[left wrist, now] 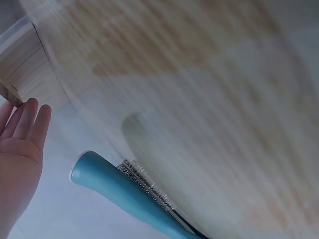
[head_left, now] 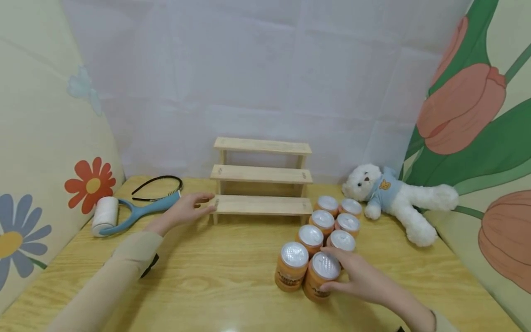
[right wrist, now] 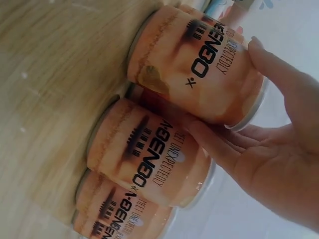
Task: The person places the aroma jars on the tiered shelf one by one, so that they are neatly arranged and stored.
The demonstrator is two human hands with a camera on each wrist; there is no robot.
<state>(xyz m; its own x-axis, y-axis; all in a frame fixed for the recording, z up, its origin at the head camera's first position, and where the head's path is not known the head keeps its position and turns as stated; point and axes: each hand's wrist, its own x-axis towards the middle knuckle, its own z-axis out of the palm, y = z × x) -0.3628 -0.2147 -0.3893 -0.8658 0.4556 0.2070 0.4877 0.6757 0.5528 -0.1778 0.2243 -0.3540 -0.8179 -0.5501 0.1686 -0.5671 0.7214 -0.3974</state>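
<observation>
Right now, label by label:
Right hand: the right hand [head_left: 362,280], lower right of the head view, curls thumb and fingers round the nearest orange can with a silver foil lid [head_left: 322,275].
Can's place: it stands upright on the pale wooden desk [head_left: 207,276], at the near end of a double row of like orange cans [head_left: 337,220], touching its neighbour on the left.
Long axis: vertical for the can; the row itself runs away from the person toward the frame's upper right.
Left hand: the left hand [head_left: 184,210] lies flat with straight fingers, holding nothing, fingertips at the left end of the bottom step of the three-step light wood rack [head_left: 261,177].
Nearer hand: the right one, already on the can; the left is well apart from it.
Open room: bare desk between the hands and in front of the rack; all three steps carry nothing.
Edges: a white teddy bear in a blue top [head_left: 394,196] lies right of the cans; a blue-handled lint roller [head_left: 124,214] and a black headband [head_left: 159,186] lie left of the rack.
</observation>
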